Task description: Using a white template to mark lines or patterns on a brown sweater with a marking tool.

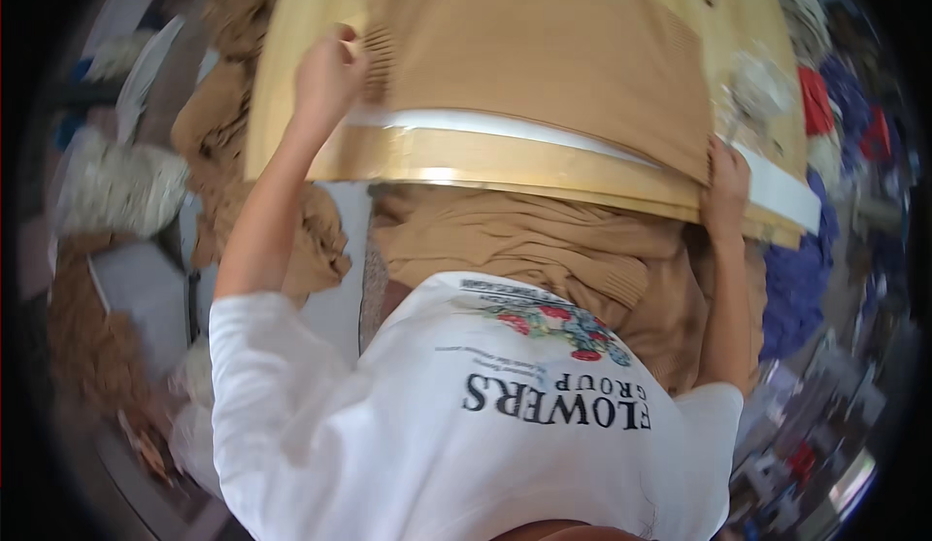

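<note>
A tan knitted garment piece (544, 46) lies spread over a pale yellow wooden table (311, 162). At its left side, my left hand (325, 77) is closed, fingers pinched on the ribbed edge. My right hand (726, 186) grips the garment's lower right corner near the table's front edge. Between the hands, a long white strip (782, 194) runs along the front of the table, partly beneath the knit. The fingertips of my right hand are partly hidden by the fabric.
More tan knitwear (524, 240) is heaped below the table edge, against my body. Other tan knits (218, 114) hang at the left, near a clear plastic bag (121, 186). A crumpled clear plastic bag (759, 84) sits on the table's right side. Purple fabric (801, 279) lies beyond it.
</note>
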Demonstrator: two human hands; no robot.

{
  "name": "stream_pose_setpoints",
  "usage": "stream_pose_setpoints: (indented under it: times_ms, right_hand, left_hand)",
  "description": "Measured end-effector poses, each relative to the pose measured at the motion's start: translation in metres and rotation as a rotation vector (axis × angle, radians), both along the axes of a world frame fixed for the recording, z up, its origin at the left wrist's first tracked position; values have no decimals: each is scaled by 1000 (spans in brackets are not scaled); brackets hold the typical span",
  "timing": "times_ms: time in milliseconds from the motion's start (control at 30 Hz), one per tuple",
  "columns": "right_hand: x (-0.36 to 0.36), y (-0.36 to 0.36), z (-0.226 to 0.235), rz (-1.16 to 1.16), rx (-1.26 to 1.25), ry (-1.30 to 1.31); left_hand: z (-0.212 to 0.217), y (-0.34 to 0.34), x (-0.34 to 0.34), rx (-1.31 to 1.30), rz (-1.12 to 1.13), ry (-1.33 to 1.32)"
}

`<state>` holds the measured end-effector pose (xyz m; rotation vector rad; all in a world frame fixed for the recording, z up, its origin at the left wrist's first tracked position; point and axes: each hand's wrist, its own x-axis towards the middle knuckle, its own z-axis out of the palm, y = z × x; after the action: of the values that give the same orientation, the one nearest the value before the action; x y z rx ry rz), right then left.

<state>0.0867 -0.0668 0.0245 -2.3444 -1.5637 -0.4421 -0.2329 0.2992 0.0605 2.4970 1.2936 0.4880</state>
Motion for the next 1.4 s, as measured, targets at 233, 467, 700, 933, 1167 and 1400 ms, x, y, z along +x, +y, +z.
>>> stream_pose_setpoints:
  times_ms: [233,467,700,933,1167,1400]
  right_hand:
    - [22,0,2,189,-30,-122]
    - [69,-29,5,243,44,-221]
    - [78,-62,-17,-19,362,54]
    - [71,-67,-17,-40,437,38]
    - [55,-25,72,-109,883,758]
    - [158,7,39,-76,598,478]
  left_hand:
    - [-45,-228,200,-104,-1002,-504]
    - [-68,-266,248,79,-1065,-581]
    - [-67,-268,261,137,-1119,-478]
    - [-68,-273,267,161,-1132,-470]
    - [-65,-269,263,232,-1077,-516]
    - [-61,-289,257,312,-1067,-294]
